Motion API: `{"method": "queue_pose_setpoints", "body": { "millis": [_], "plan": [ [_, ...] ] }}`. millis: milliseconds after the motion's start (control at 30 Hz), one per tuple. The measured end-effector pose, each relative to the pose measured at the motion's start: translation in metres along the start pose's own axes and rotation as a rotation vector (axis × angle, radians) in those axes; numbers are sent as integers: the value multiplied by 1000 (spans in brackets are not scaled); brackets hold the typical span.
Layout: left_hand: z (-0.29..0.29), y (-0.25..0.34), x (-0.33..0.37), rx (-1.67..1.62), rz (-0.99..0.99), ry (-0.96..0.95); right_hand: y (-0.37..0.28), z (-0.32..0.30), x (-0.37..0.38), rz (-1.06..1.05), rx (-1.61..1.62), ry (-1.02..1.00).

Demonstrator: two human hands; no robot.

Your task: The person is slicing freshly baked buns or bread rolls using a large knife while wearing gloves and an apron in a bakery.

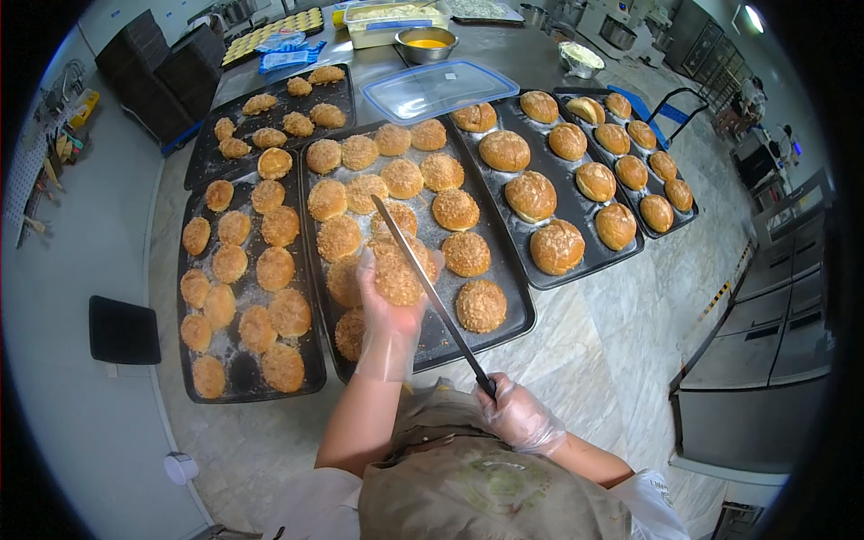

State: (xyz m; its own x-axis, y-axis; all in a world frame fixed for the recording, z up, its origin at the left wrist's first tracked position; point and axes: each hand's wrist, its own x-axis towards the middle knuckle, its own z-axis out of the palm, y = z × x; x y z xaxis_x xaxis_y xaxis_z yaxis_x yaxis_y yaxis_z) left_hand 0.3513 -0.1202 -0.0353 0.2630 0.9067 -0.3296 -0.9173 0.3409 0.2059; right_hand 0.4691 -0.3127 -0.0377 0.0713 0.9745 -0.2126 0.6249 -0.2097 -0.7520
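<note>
In my left hand (393, 317), gloved in clear plastic, rests a round bun with a crumbly golden topping (396, 274), raised above the middle baking tray (513, 335). My fingers curl round its sides. My right hand (522, 416), gloved too, grips the black handle of a long bread knife (438, 306). The blade slants up and to the left, passing over the held bun; whether it touches the crust I cannot tell. More crumb-topped buns (481, 306) sit on the middle tray around my left hand, some partly hidden behind it.
Left stands a dark tray (310, 378) of crumbed buns; right are trays of smooth brown buns (557, 247). Behind lie a clear blue-rimmed lid (441, 90), a metal bowl of orange liquid (427, 43) and a plastic tub (396, 27). Steel cabinets (738, 360) line the right.
</note>
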Motion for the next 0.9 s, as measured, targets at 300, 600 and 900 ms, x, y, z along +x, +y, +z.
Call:
{"method": "queue_pose_setpoints", "body": {
  "millis": [300,600,900],
  "plan": [
    [-7,-8,9,-7,-15,-45,-6,6,33,16,114,-12],
    [-16,-29,-11,328,23,-48,-22,-3,67,-18,119,34],
    [-16,-11,-12,260,-21,-112,8,18,22,89,48,-133]
  ]
}}
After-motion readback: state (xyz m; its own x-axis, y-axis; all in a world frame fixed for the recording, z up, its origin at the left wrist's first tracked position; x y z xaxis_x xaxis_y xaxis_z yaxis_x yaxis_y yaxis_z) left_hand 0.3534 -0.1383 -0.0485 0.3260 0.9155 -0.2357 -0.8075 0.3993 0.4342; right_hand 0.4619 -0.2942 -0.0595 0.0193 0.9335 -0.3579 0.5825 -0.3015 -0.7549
